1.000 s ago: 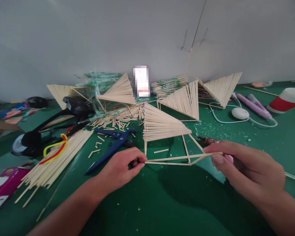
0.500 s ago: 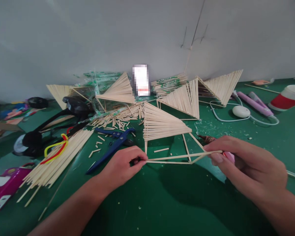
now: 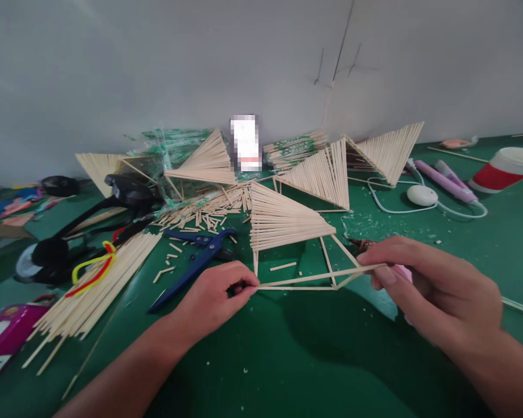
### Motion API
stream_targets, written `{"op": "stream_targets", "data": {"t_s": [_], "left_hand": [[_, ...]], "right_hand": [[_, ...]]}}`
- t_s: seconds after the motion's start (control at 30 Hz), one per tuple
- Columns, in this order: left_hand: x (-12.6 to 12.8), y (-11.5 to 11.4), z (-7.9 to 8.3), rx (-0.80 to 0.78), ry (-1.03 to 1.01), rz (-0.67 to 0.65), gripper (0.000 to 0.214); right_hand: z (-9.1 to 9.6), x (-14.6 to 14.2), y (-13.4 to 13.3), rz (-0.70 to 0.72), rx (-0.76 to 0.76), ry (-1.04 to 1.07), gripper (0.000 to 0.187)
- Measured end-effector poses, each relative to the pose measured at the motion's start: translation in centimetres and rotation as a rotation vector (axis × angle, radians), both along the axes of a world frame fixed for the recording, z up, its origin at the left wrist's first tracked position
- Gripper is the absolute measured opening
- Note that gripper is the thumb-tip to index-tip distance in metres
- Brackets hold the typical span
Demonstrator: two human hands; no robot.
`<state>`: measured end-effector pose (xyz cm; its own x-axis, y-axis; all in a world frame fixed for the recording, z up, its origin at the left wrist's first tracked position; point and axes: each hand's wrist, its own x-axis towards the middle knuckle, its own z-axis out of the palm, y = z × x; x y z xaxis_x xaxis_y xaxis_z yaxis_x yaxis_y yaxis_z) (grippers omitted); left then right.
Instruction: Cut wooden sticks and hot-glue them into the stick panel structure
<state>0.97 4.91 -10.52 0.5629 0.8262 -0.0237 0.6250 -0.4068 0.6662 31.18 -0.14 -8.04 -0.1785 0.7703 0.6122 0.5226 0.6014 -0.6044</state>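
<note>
My left hand [image 3: 227,290] pinches the left end of a thin wooden stick [image 3: 307,278] at the front left corner of a stick frame [image 3: 296,288]. Between thumb and forefinger, my right hand [image 3: 436,290] grips the same stick near its other end, which sticks up a little past the frame's right corner. A fan of sticks [image 3: 283,223] laid side by side forms the frame's sloping back. Mostly hidden behind my right fingers is a pink tool with a brown pointed tip [image 3: 361,244], looking like a hot glue gun; how it is supported is not clear.
Blue cutters [image 3: 200,261] lie left of the frame, beside long loose sticks [image 3: 100,284] and short offcuts [image 3: 204,219]. Similar fan-shaped pieces [image 3: 322,180] stand behind, near a blurred phone [image 3: 246,142]. Rightward are a white corded device [image 3: 422,195] and a red-and-white cup [image 3: 501,171].
The whole view has shifted slightly, so everything appears a little further left. Both hands keep their hold on the stick, with hardly any movement relative to the frame.
</note>
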Motion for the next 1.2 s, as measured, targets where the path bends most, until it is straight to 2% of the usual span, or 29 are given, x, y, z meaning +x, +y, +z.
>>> {"op": "stream_targets", "data": {"t_s": [0.17,0.4,0.53,0.93,1.2], "left_hand": [[0.0,0.0,0.1,0.010,-0.005,0.000,0.014],[0.0,0.0,0.1,-0.001,-0.001,-0.004,0.015],[0.1,0.0,0.2,-0.003,-0.002,-0.001,0.014],[-0.1,0.0,-0.1,0.006,-0.005,-0.008,0.012],[-0.1,-0.1,-0.1,0.010,-0.015,-0.002,0.012]], "right_hand": [[0.4,0.1,0.0,0.004,0.056,-0.053,0.028],[1.1,0.6,0.2,0.028,0.140,-0.273,0.029],[1.1,0.8,0.5,-0.024,0.198,-0.378,0.026],[0.8,0.8,0.3,-0.026,0.222,-0.369,0.019],[0.9,0.9,0.4,-0.038,0.265,-0.458,0.018]]}}
